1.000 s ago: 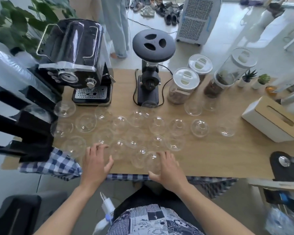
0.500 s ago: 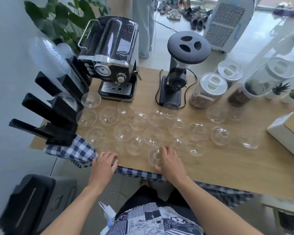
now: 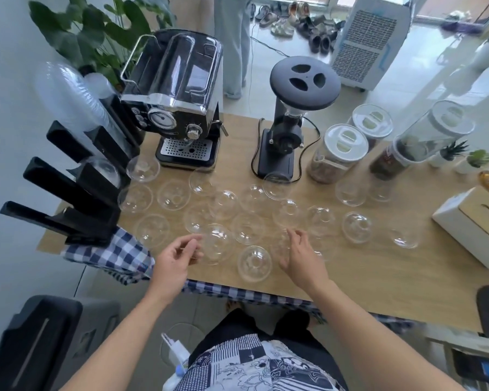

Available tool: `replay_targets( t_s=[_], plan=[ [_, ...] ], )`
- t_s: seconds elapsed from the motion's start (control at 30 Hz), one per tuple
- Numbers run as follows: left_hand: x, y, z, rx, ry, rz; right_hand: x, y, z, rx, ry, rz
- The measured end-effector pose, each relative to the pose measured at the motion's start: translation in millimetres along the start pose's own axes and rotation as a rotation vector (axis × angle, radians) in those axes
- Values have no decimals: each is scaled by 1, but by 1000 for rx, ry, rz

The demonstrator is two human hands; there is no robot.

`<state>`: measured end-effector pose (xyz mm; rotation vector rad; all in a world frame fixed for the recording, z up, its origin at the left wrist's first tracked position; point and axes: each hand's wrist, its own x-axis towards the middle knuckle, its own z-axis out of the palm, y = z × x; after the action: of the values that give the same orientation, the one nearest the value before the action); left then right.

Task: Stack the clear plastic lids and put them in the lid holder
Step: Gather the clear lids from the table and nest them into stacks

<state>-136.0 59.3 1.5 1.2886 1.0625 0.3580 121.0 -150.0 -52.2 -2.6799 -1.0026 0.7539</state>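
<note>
Several clear dome lids [image 3: 254,263] lie scattered singly across the wooden table [image 3: 378,275]. The black lid holder [image 3: 68,198] stands at the table's left end, with one dome lid [image 3: 103,170] sitting in a slot and a long clear stack [image 3: 68,100] leaning in its top slot. My left hand [image 3: 178,258] hovers at the near edge, thumb and fingers curled apart around the left rim of a lid [image 3: 216,244] that rests on the table. My right hand [image 3: 299,255] is spread open over another lid [image 3: 321,249], holding nothing.
An espresso machine [image 3: 178,108], a grinder [image 3: 294,114] with its cable, and storage jars [image 3: 339,153] line the back. A white tissue box [image 3: 474,230] is at the right. Checkered cloth [image 3: 110,255] hangs off the front left. A person's legs [image 3: 232,38] stand behind the table.
Both hands lifted off the table's front edge and reached forward over the nearest lids. The view swung left and closer, showing more of the holder.
</note>
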Motion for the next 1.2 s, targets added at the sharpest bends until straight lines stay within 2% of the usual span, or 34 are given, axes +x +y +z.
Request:
replay_targets(
  t_s=[0.1,0.23,0.57,0.73,0.9,1.0,1.1,1.2],
  plan=[
    [6,-12,32,-160,-122,-202,5,1,6,-52,-25,9],
    [7,-29,64,-107,-181,-311,6,2,5,-9,-35,13],
    [15,-60,93,-15,-46,-328,-29,7,-17,90,66,-47],
    [18,-63,104,34,-28,-319,-46,-11,-4,88,-37,-124],
    [20,-65,107,85,-40,-323,-49,-24,15,31,-81,-123],
    [21,-60,101,213,-61,-255,-47,-23,21,-3,-83,-120],
    [20,-50,88,500,-8,-23,-43,-19,23,-5,-84,-109],
    [21,-47,70,636,109,148,-39,-15,22,-14,-74,-101]
  ],
)
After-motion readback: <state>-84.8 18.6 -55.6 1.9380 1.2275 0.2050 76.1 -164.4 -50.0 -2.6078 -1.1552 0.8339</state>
